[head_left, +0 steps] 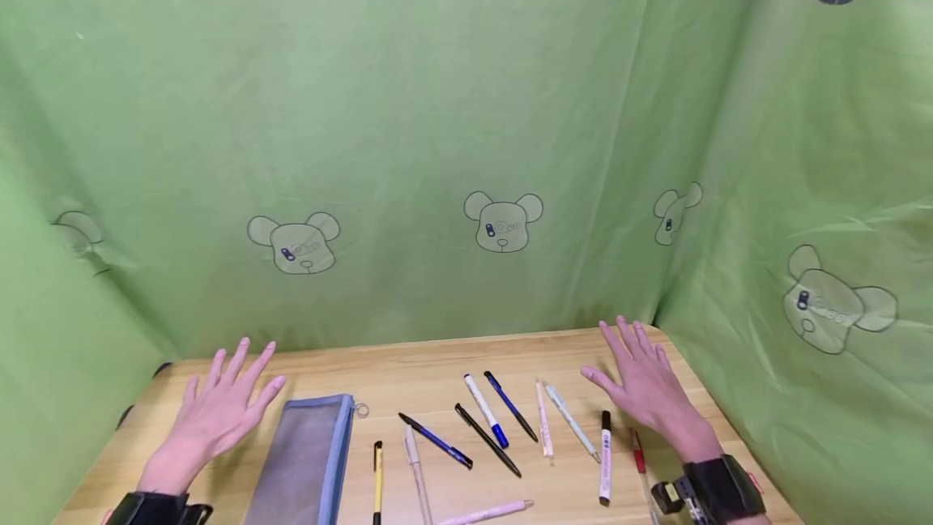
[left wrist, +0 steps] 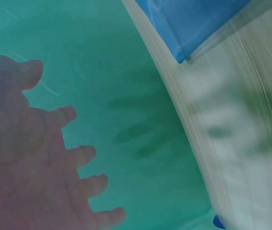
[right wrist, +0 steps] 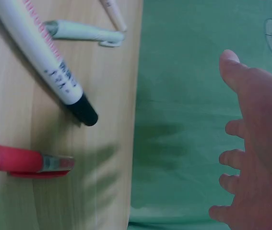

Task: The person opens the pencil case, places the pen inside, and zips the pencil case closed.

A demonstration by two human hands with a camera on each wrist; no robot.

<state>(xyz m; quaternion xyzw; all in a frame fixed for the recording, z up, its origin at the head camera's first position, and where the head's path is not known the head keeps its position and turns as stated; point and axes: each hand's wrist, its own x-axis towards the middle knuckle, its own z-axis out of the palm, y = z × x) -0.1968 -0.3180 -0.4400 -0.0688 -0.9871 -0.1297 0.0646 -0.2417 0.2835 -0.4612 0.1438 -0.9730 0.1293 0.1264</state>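
Observation:
My left hand point(head_left: 222, 411) hovers with spread, straight fingers just left of a blue mesh zip pouch point(head_left: 299, 452). My right hand point(head_left: 645, 383) is likewise spread and holds nothing, above the table's right side. Nearest it are a white marker with a black cap point(head_left: 606, 460) and a red-capped pen point(head_left: 638, 452). In the right wrist view the same marker point(right wrist: 49, 57) and red cap point(right wrist: 20, 159) appear large, left of the hand point(right wrist: 258, 143). The left wrist view has the pouch's corner point(left wrist: 183, 38) beyond the hand point(left wrist: 25, 143).
Across the wooden table point(head_left: 408, 359) lie several pens, among them a yellow pen point(head_left: 377, 480), a black pen point(head_left: 488, 440), a blue-capped white marker point(head_left: 485, 410) and a pink pen point(head_left: 488, 513). Green cloth point(head_left: 408, 144) with bear prints hangs behind and at both sides.

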